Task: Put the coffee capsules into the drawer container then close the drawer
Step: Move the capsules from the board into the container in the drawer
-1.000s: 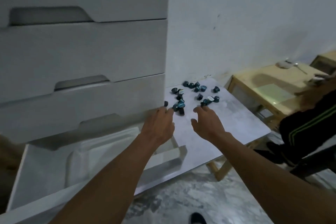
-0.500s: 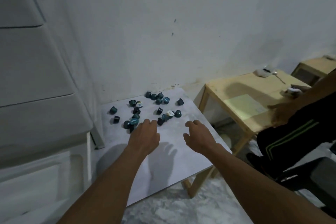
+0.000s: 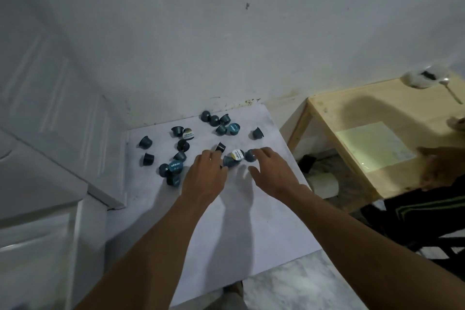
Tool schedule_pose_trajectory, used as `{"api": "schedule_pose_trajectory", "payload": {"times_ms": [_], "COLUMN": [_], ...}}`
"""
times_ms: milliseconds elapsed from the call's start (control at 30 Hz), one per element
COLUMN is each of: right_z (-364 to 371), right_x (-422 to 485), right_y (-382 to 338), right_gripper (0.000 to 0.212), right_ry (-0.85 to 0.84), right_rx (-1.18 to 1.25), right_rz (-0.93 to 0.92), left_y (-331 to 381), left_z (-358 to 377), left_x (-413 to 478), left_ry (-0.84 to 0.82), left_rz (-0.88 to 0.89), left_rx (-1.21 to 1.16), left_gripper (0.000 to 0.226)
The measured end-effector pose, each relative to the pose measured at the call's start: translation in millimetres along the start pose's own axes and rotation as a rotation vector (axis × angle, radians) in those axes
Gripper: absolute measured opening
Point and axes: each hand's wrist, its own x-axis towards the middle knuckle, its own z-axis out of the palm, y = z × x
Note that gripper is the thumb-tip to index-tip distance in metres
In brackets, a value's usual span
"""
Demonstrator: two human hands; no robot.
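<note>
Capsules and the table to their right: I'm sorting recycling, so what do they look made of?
Capsules: dark teal cups with a dull sheen, likely plastic or coated aluminium; the look leaves it open. Some show printed, foil-like lids. Table: pale wood, matte and unpainted, with a visible board edge; probably pine or similar.

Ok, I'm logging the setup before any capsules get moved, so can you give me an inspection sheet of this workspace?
Surface: white table, dimly lit.
Job's things: coffee capsules scattered loose at the table's far end, some upright, some tipped; drawer unit at left.
Clutter: spoon on the wooden table.
Hands: left hand over capsules, grip hidden; right hand fingers spread, fingertips at a capsule.
Cables: nothing seen.
Surroundings: marked wall behind; another person's hand at right.
</note>
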Motion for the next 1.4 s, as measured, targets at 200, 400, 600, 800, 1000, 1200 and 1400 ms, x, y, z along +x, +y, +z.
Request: {"api": "schedule_pose_trajectory", "payload": {"times_ms": [200,400,600,800,1000,1200,1400], "right_z": [20,48,56,47,30,15,5], "right_x": [64,98,110,91,55,10,-21], "right_y": [19,30,40,49,63,63,11], "right_gripper": [0.047,0.04,0.031,0.029,0.042,0.024,0.018], "right_ry": [-0.11,-0.238,-0.227,-0.244,-0.277,-0.216,-0.177], "right_rx": [-0.011,0.002,-0.006,0.026,0.091,0.229,0.315], "right_rz": [0.051,0.113,0.061,0.013,-0.056,-0.194,-0.402], "left_y": [-24,-38,-41,-28,11,60,63], "left_z": [34,57,69,68,61,46,-4], "left_x": [35,55,59,32,-8,-55,-100], "left_ry": [-0.11,-0.184,-0.174,-0.076,0.125,0.236,0.375], "left_rz": [0.002,-0.039,-0.146,-0.279,-0.435,-0.625,-0.677], "left_rx": [0.019,-0.048,-0.13,-0.15,-0.189,-0.367,-0.4], "left_gripper": [0.047,0.041,0.039,0.036,0.031,0.046,0.048]}}
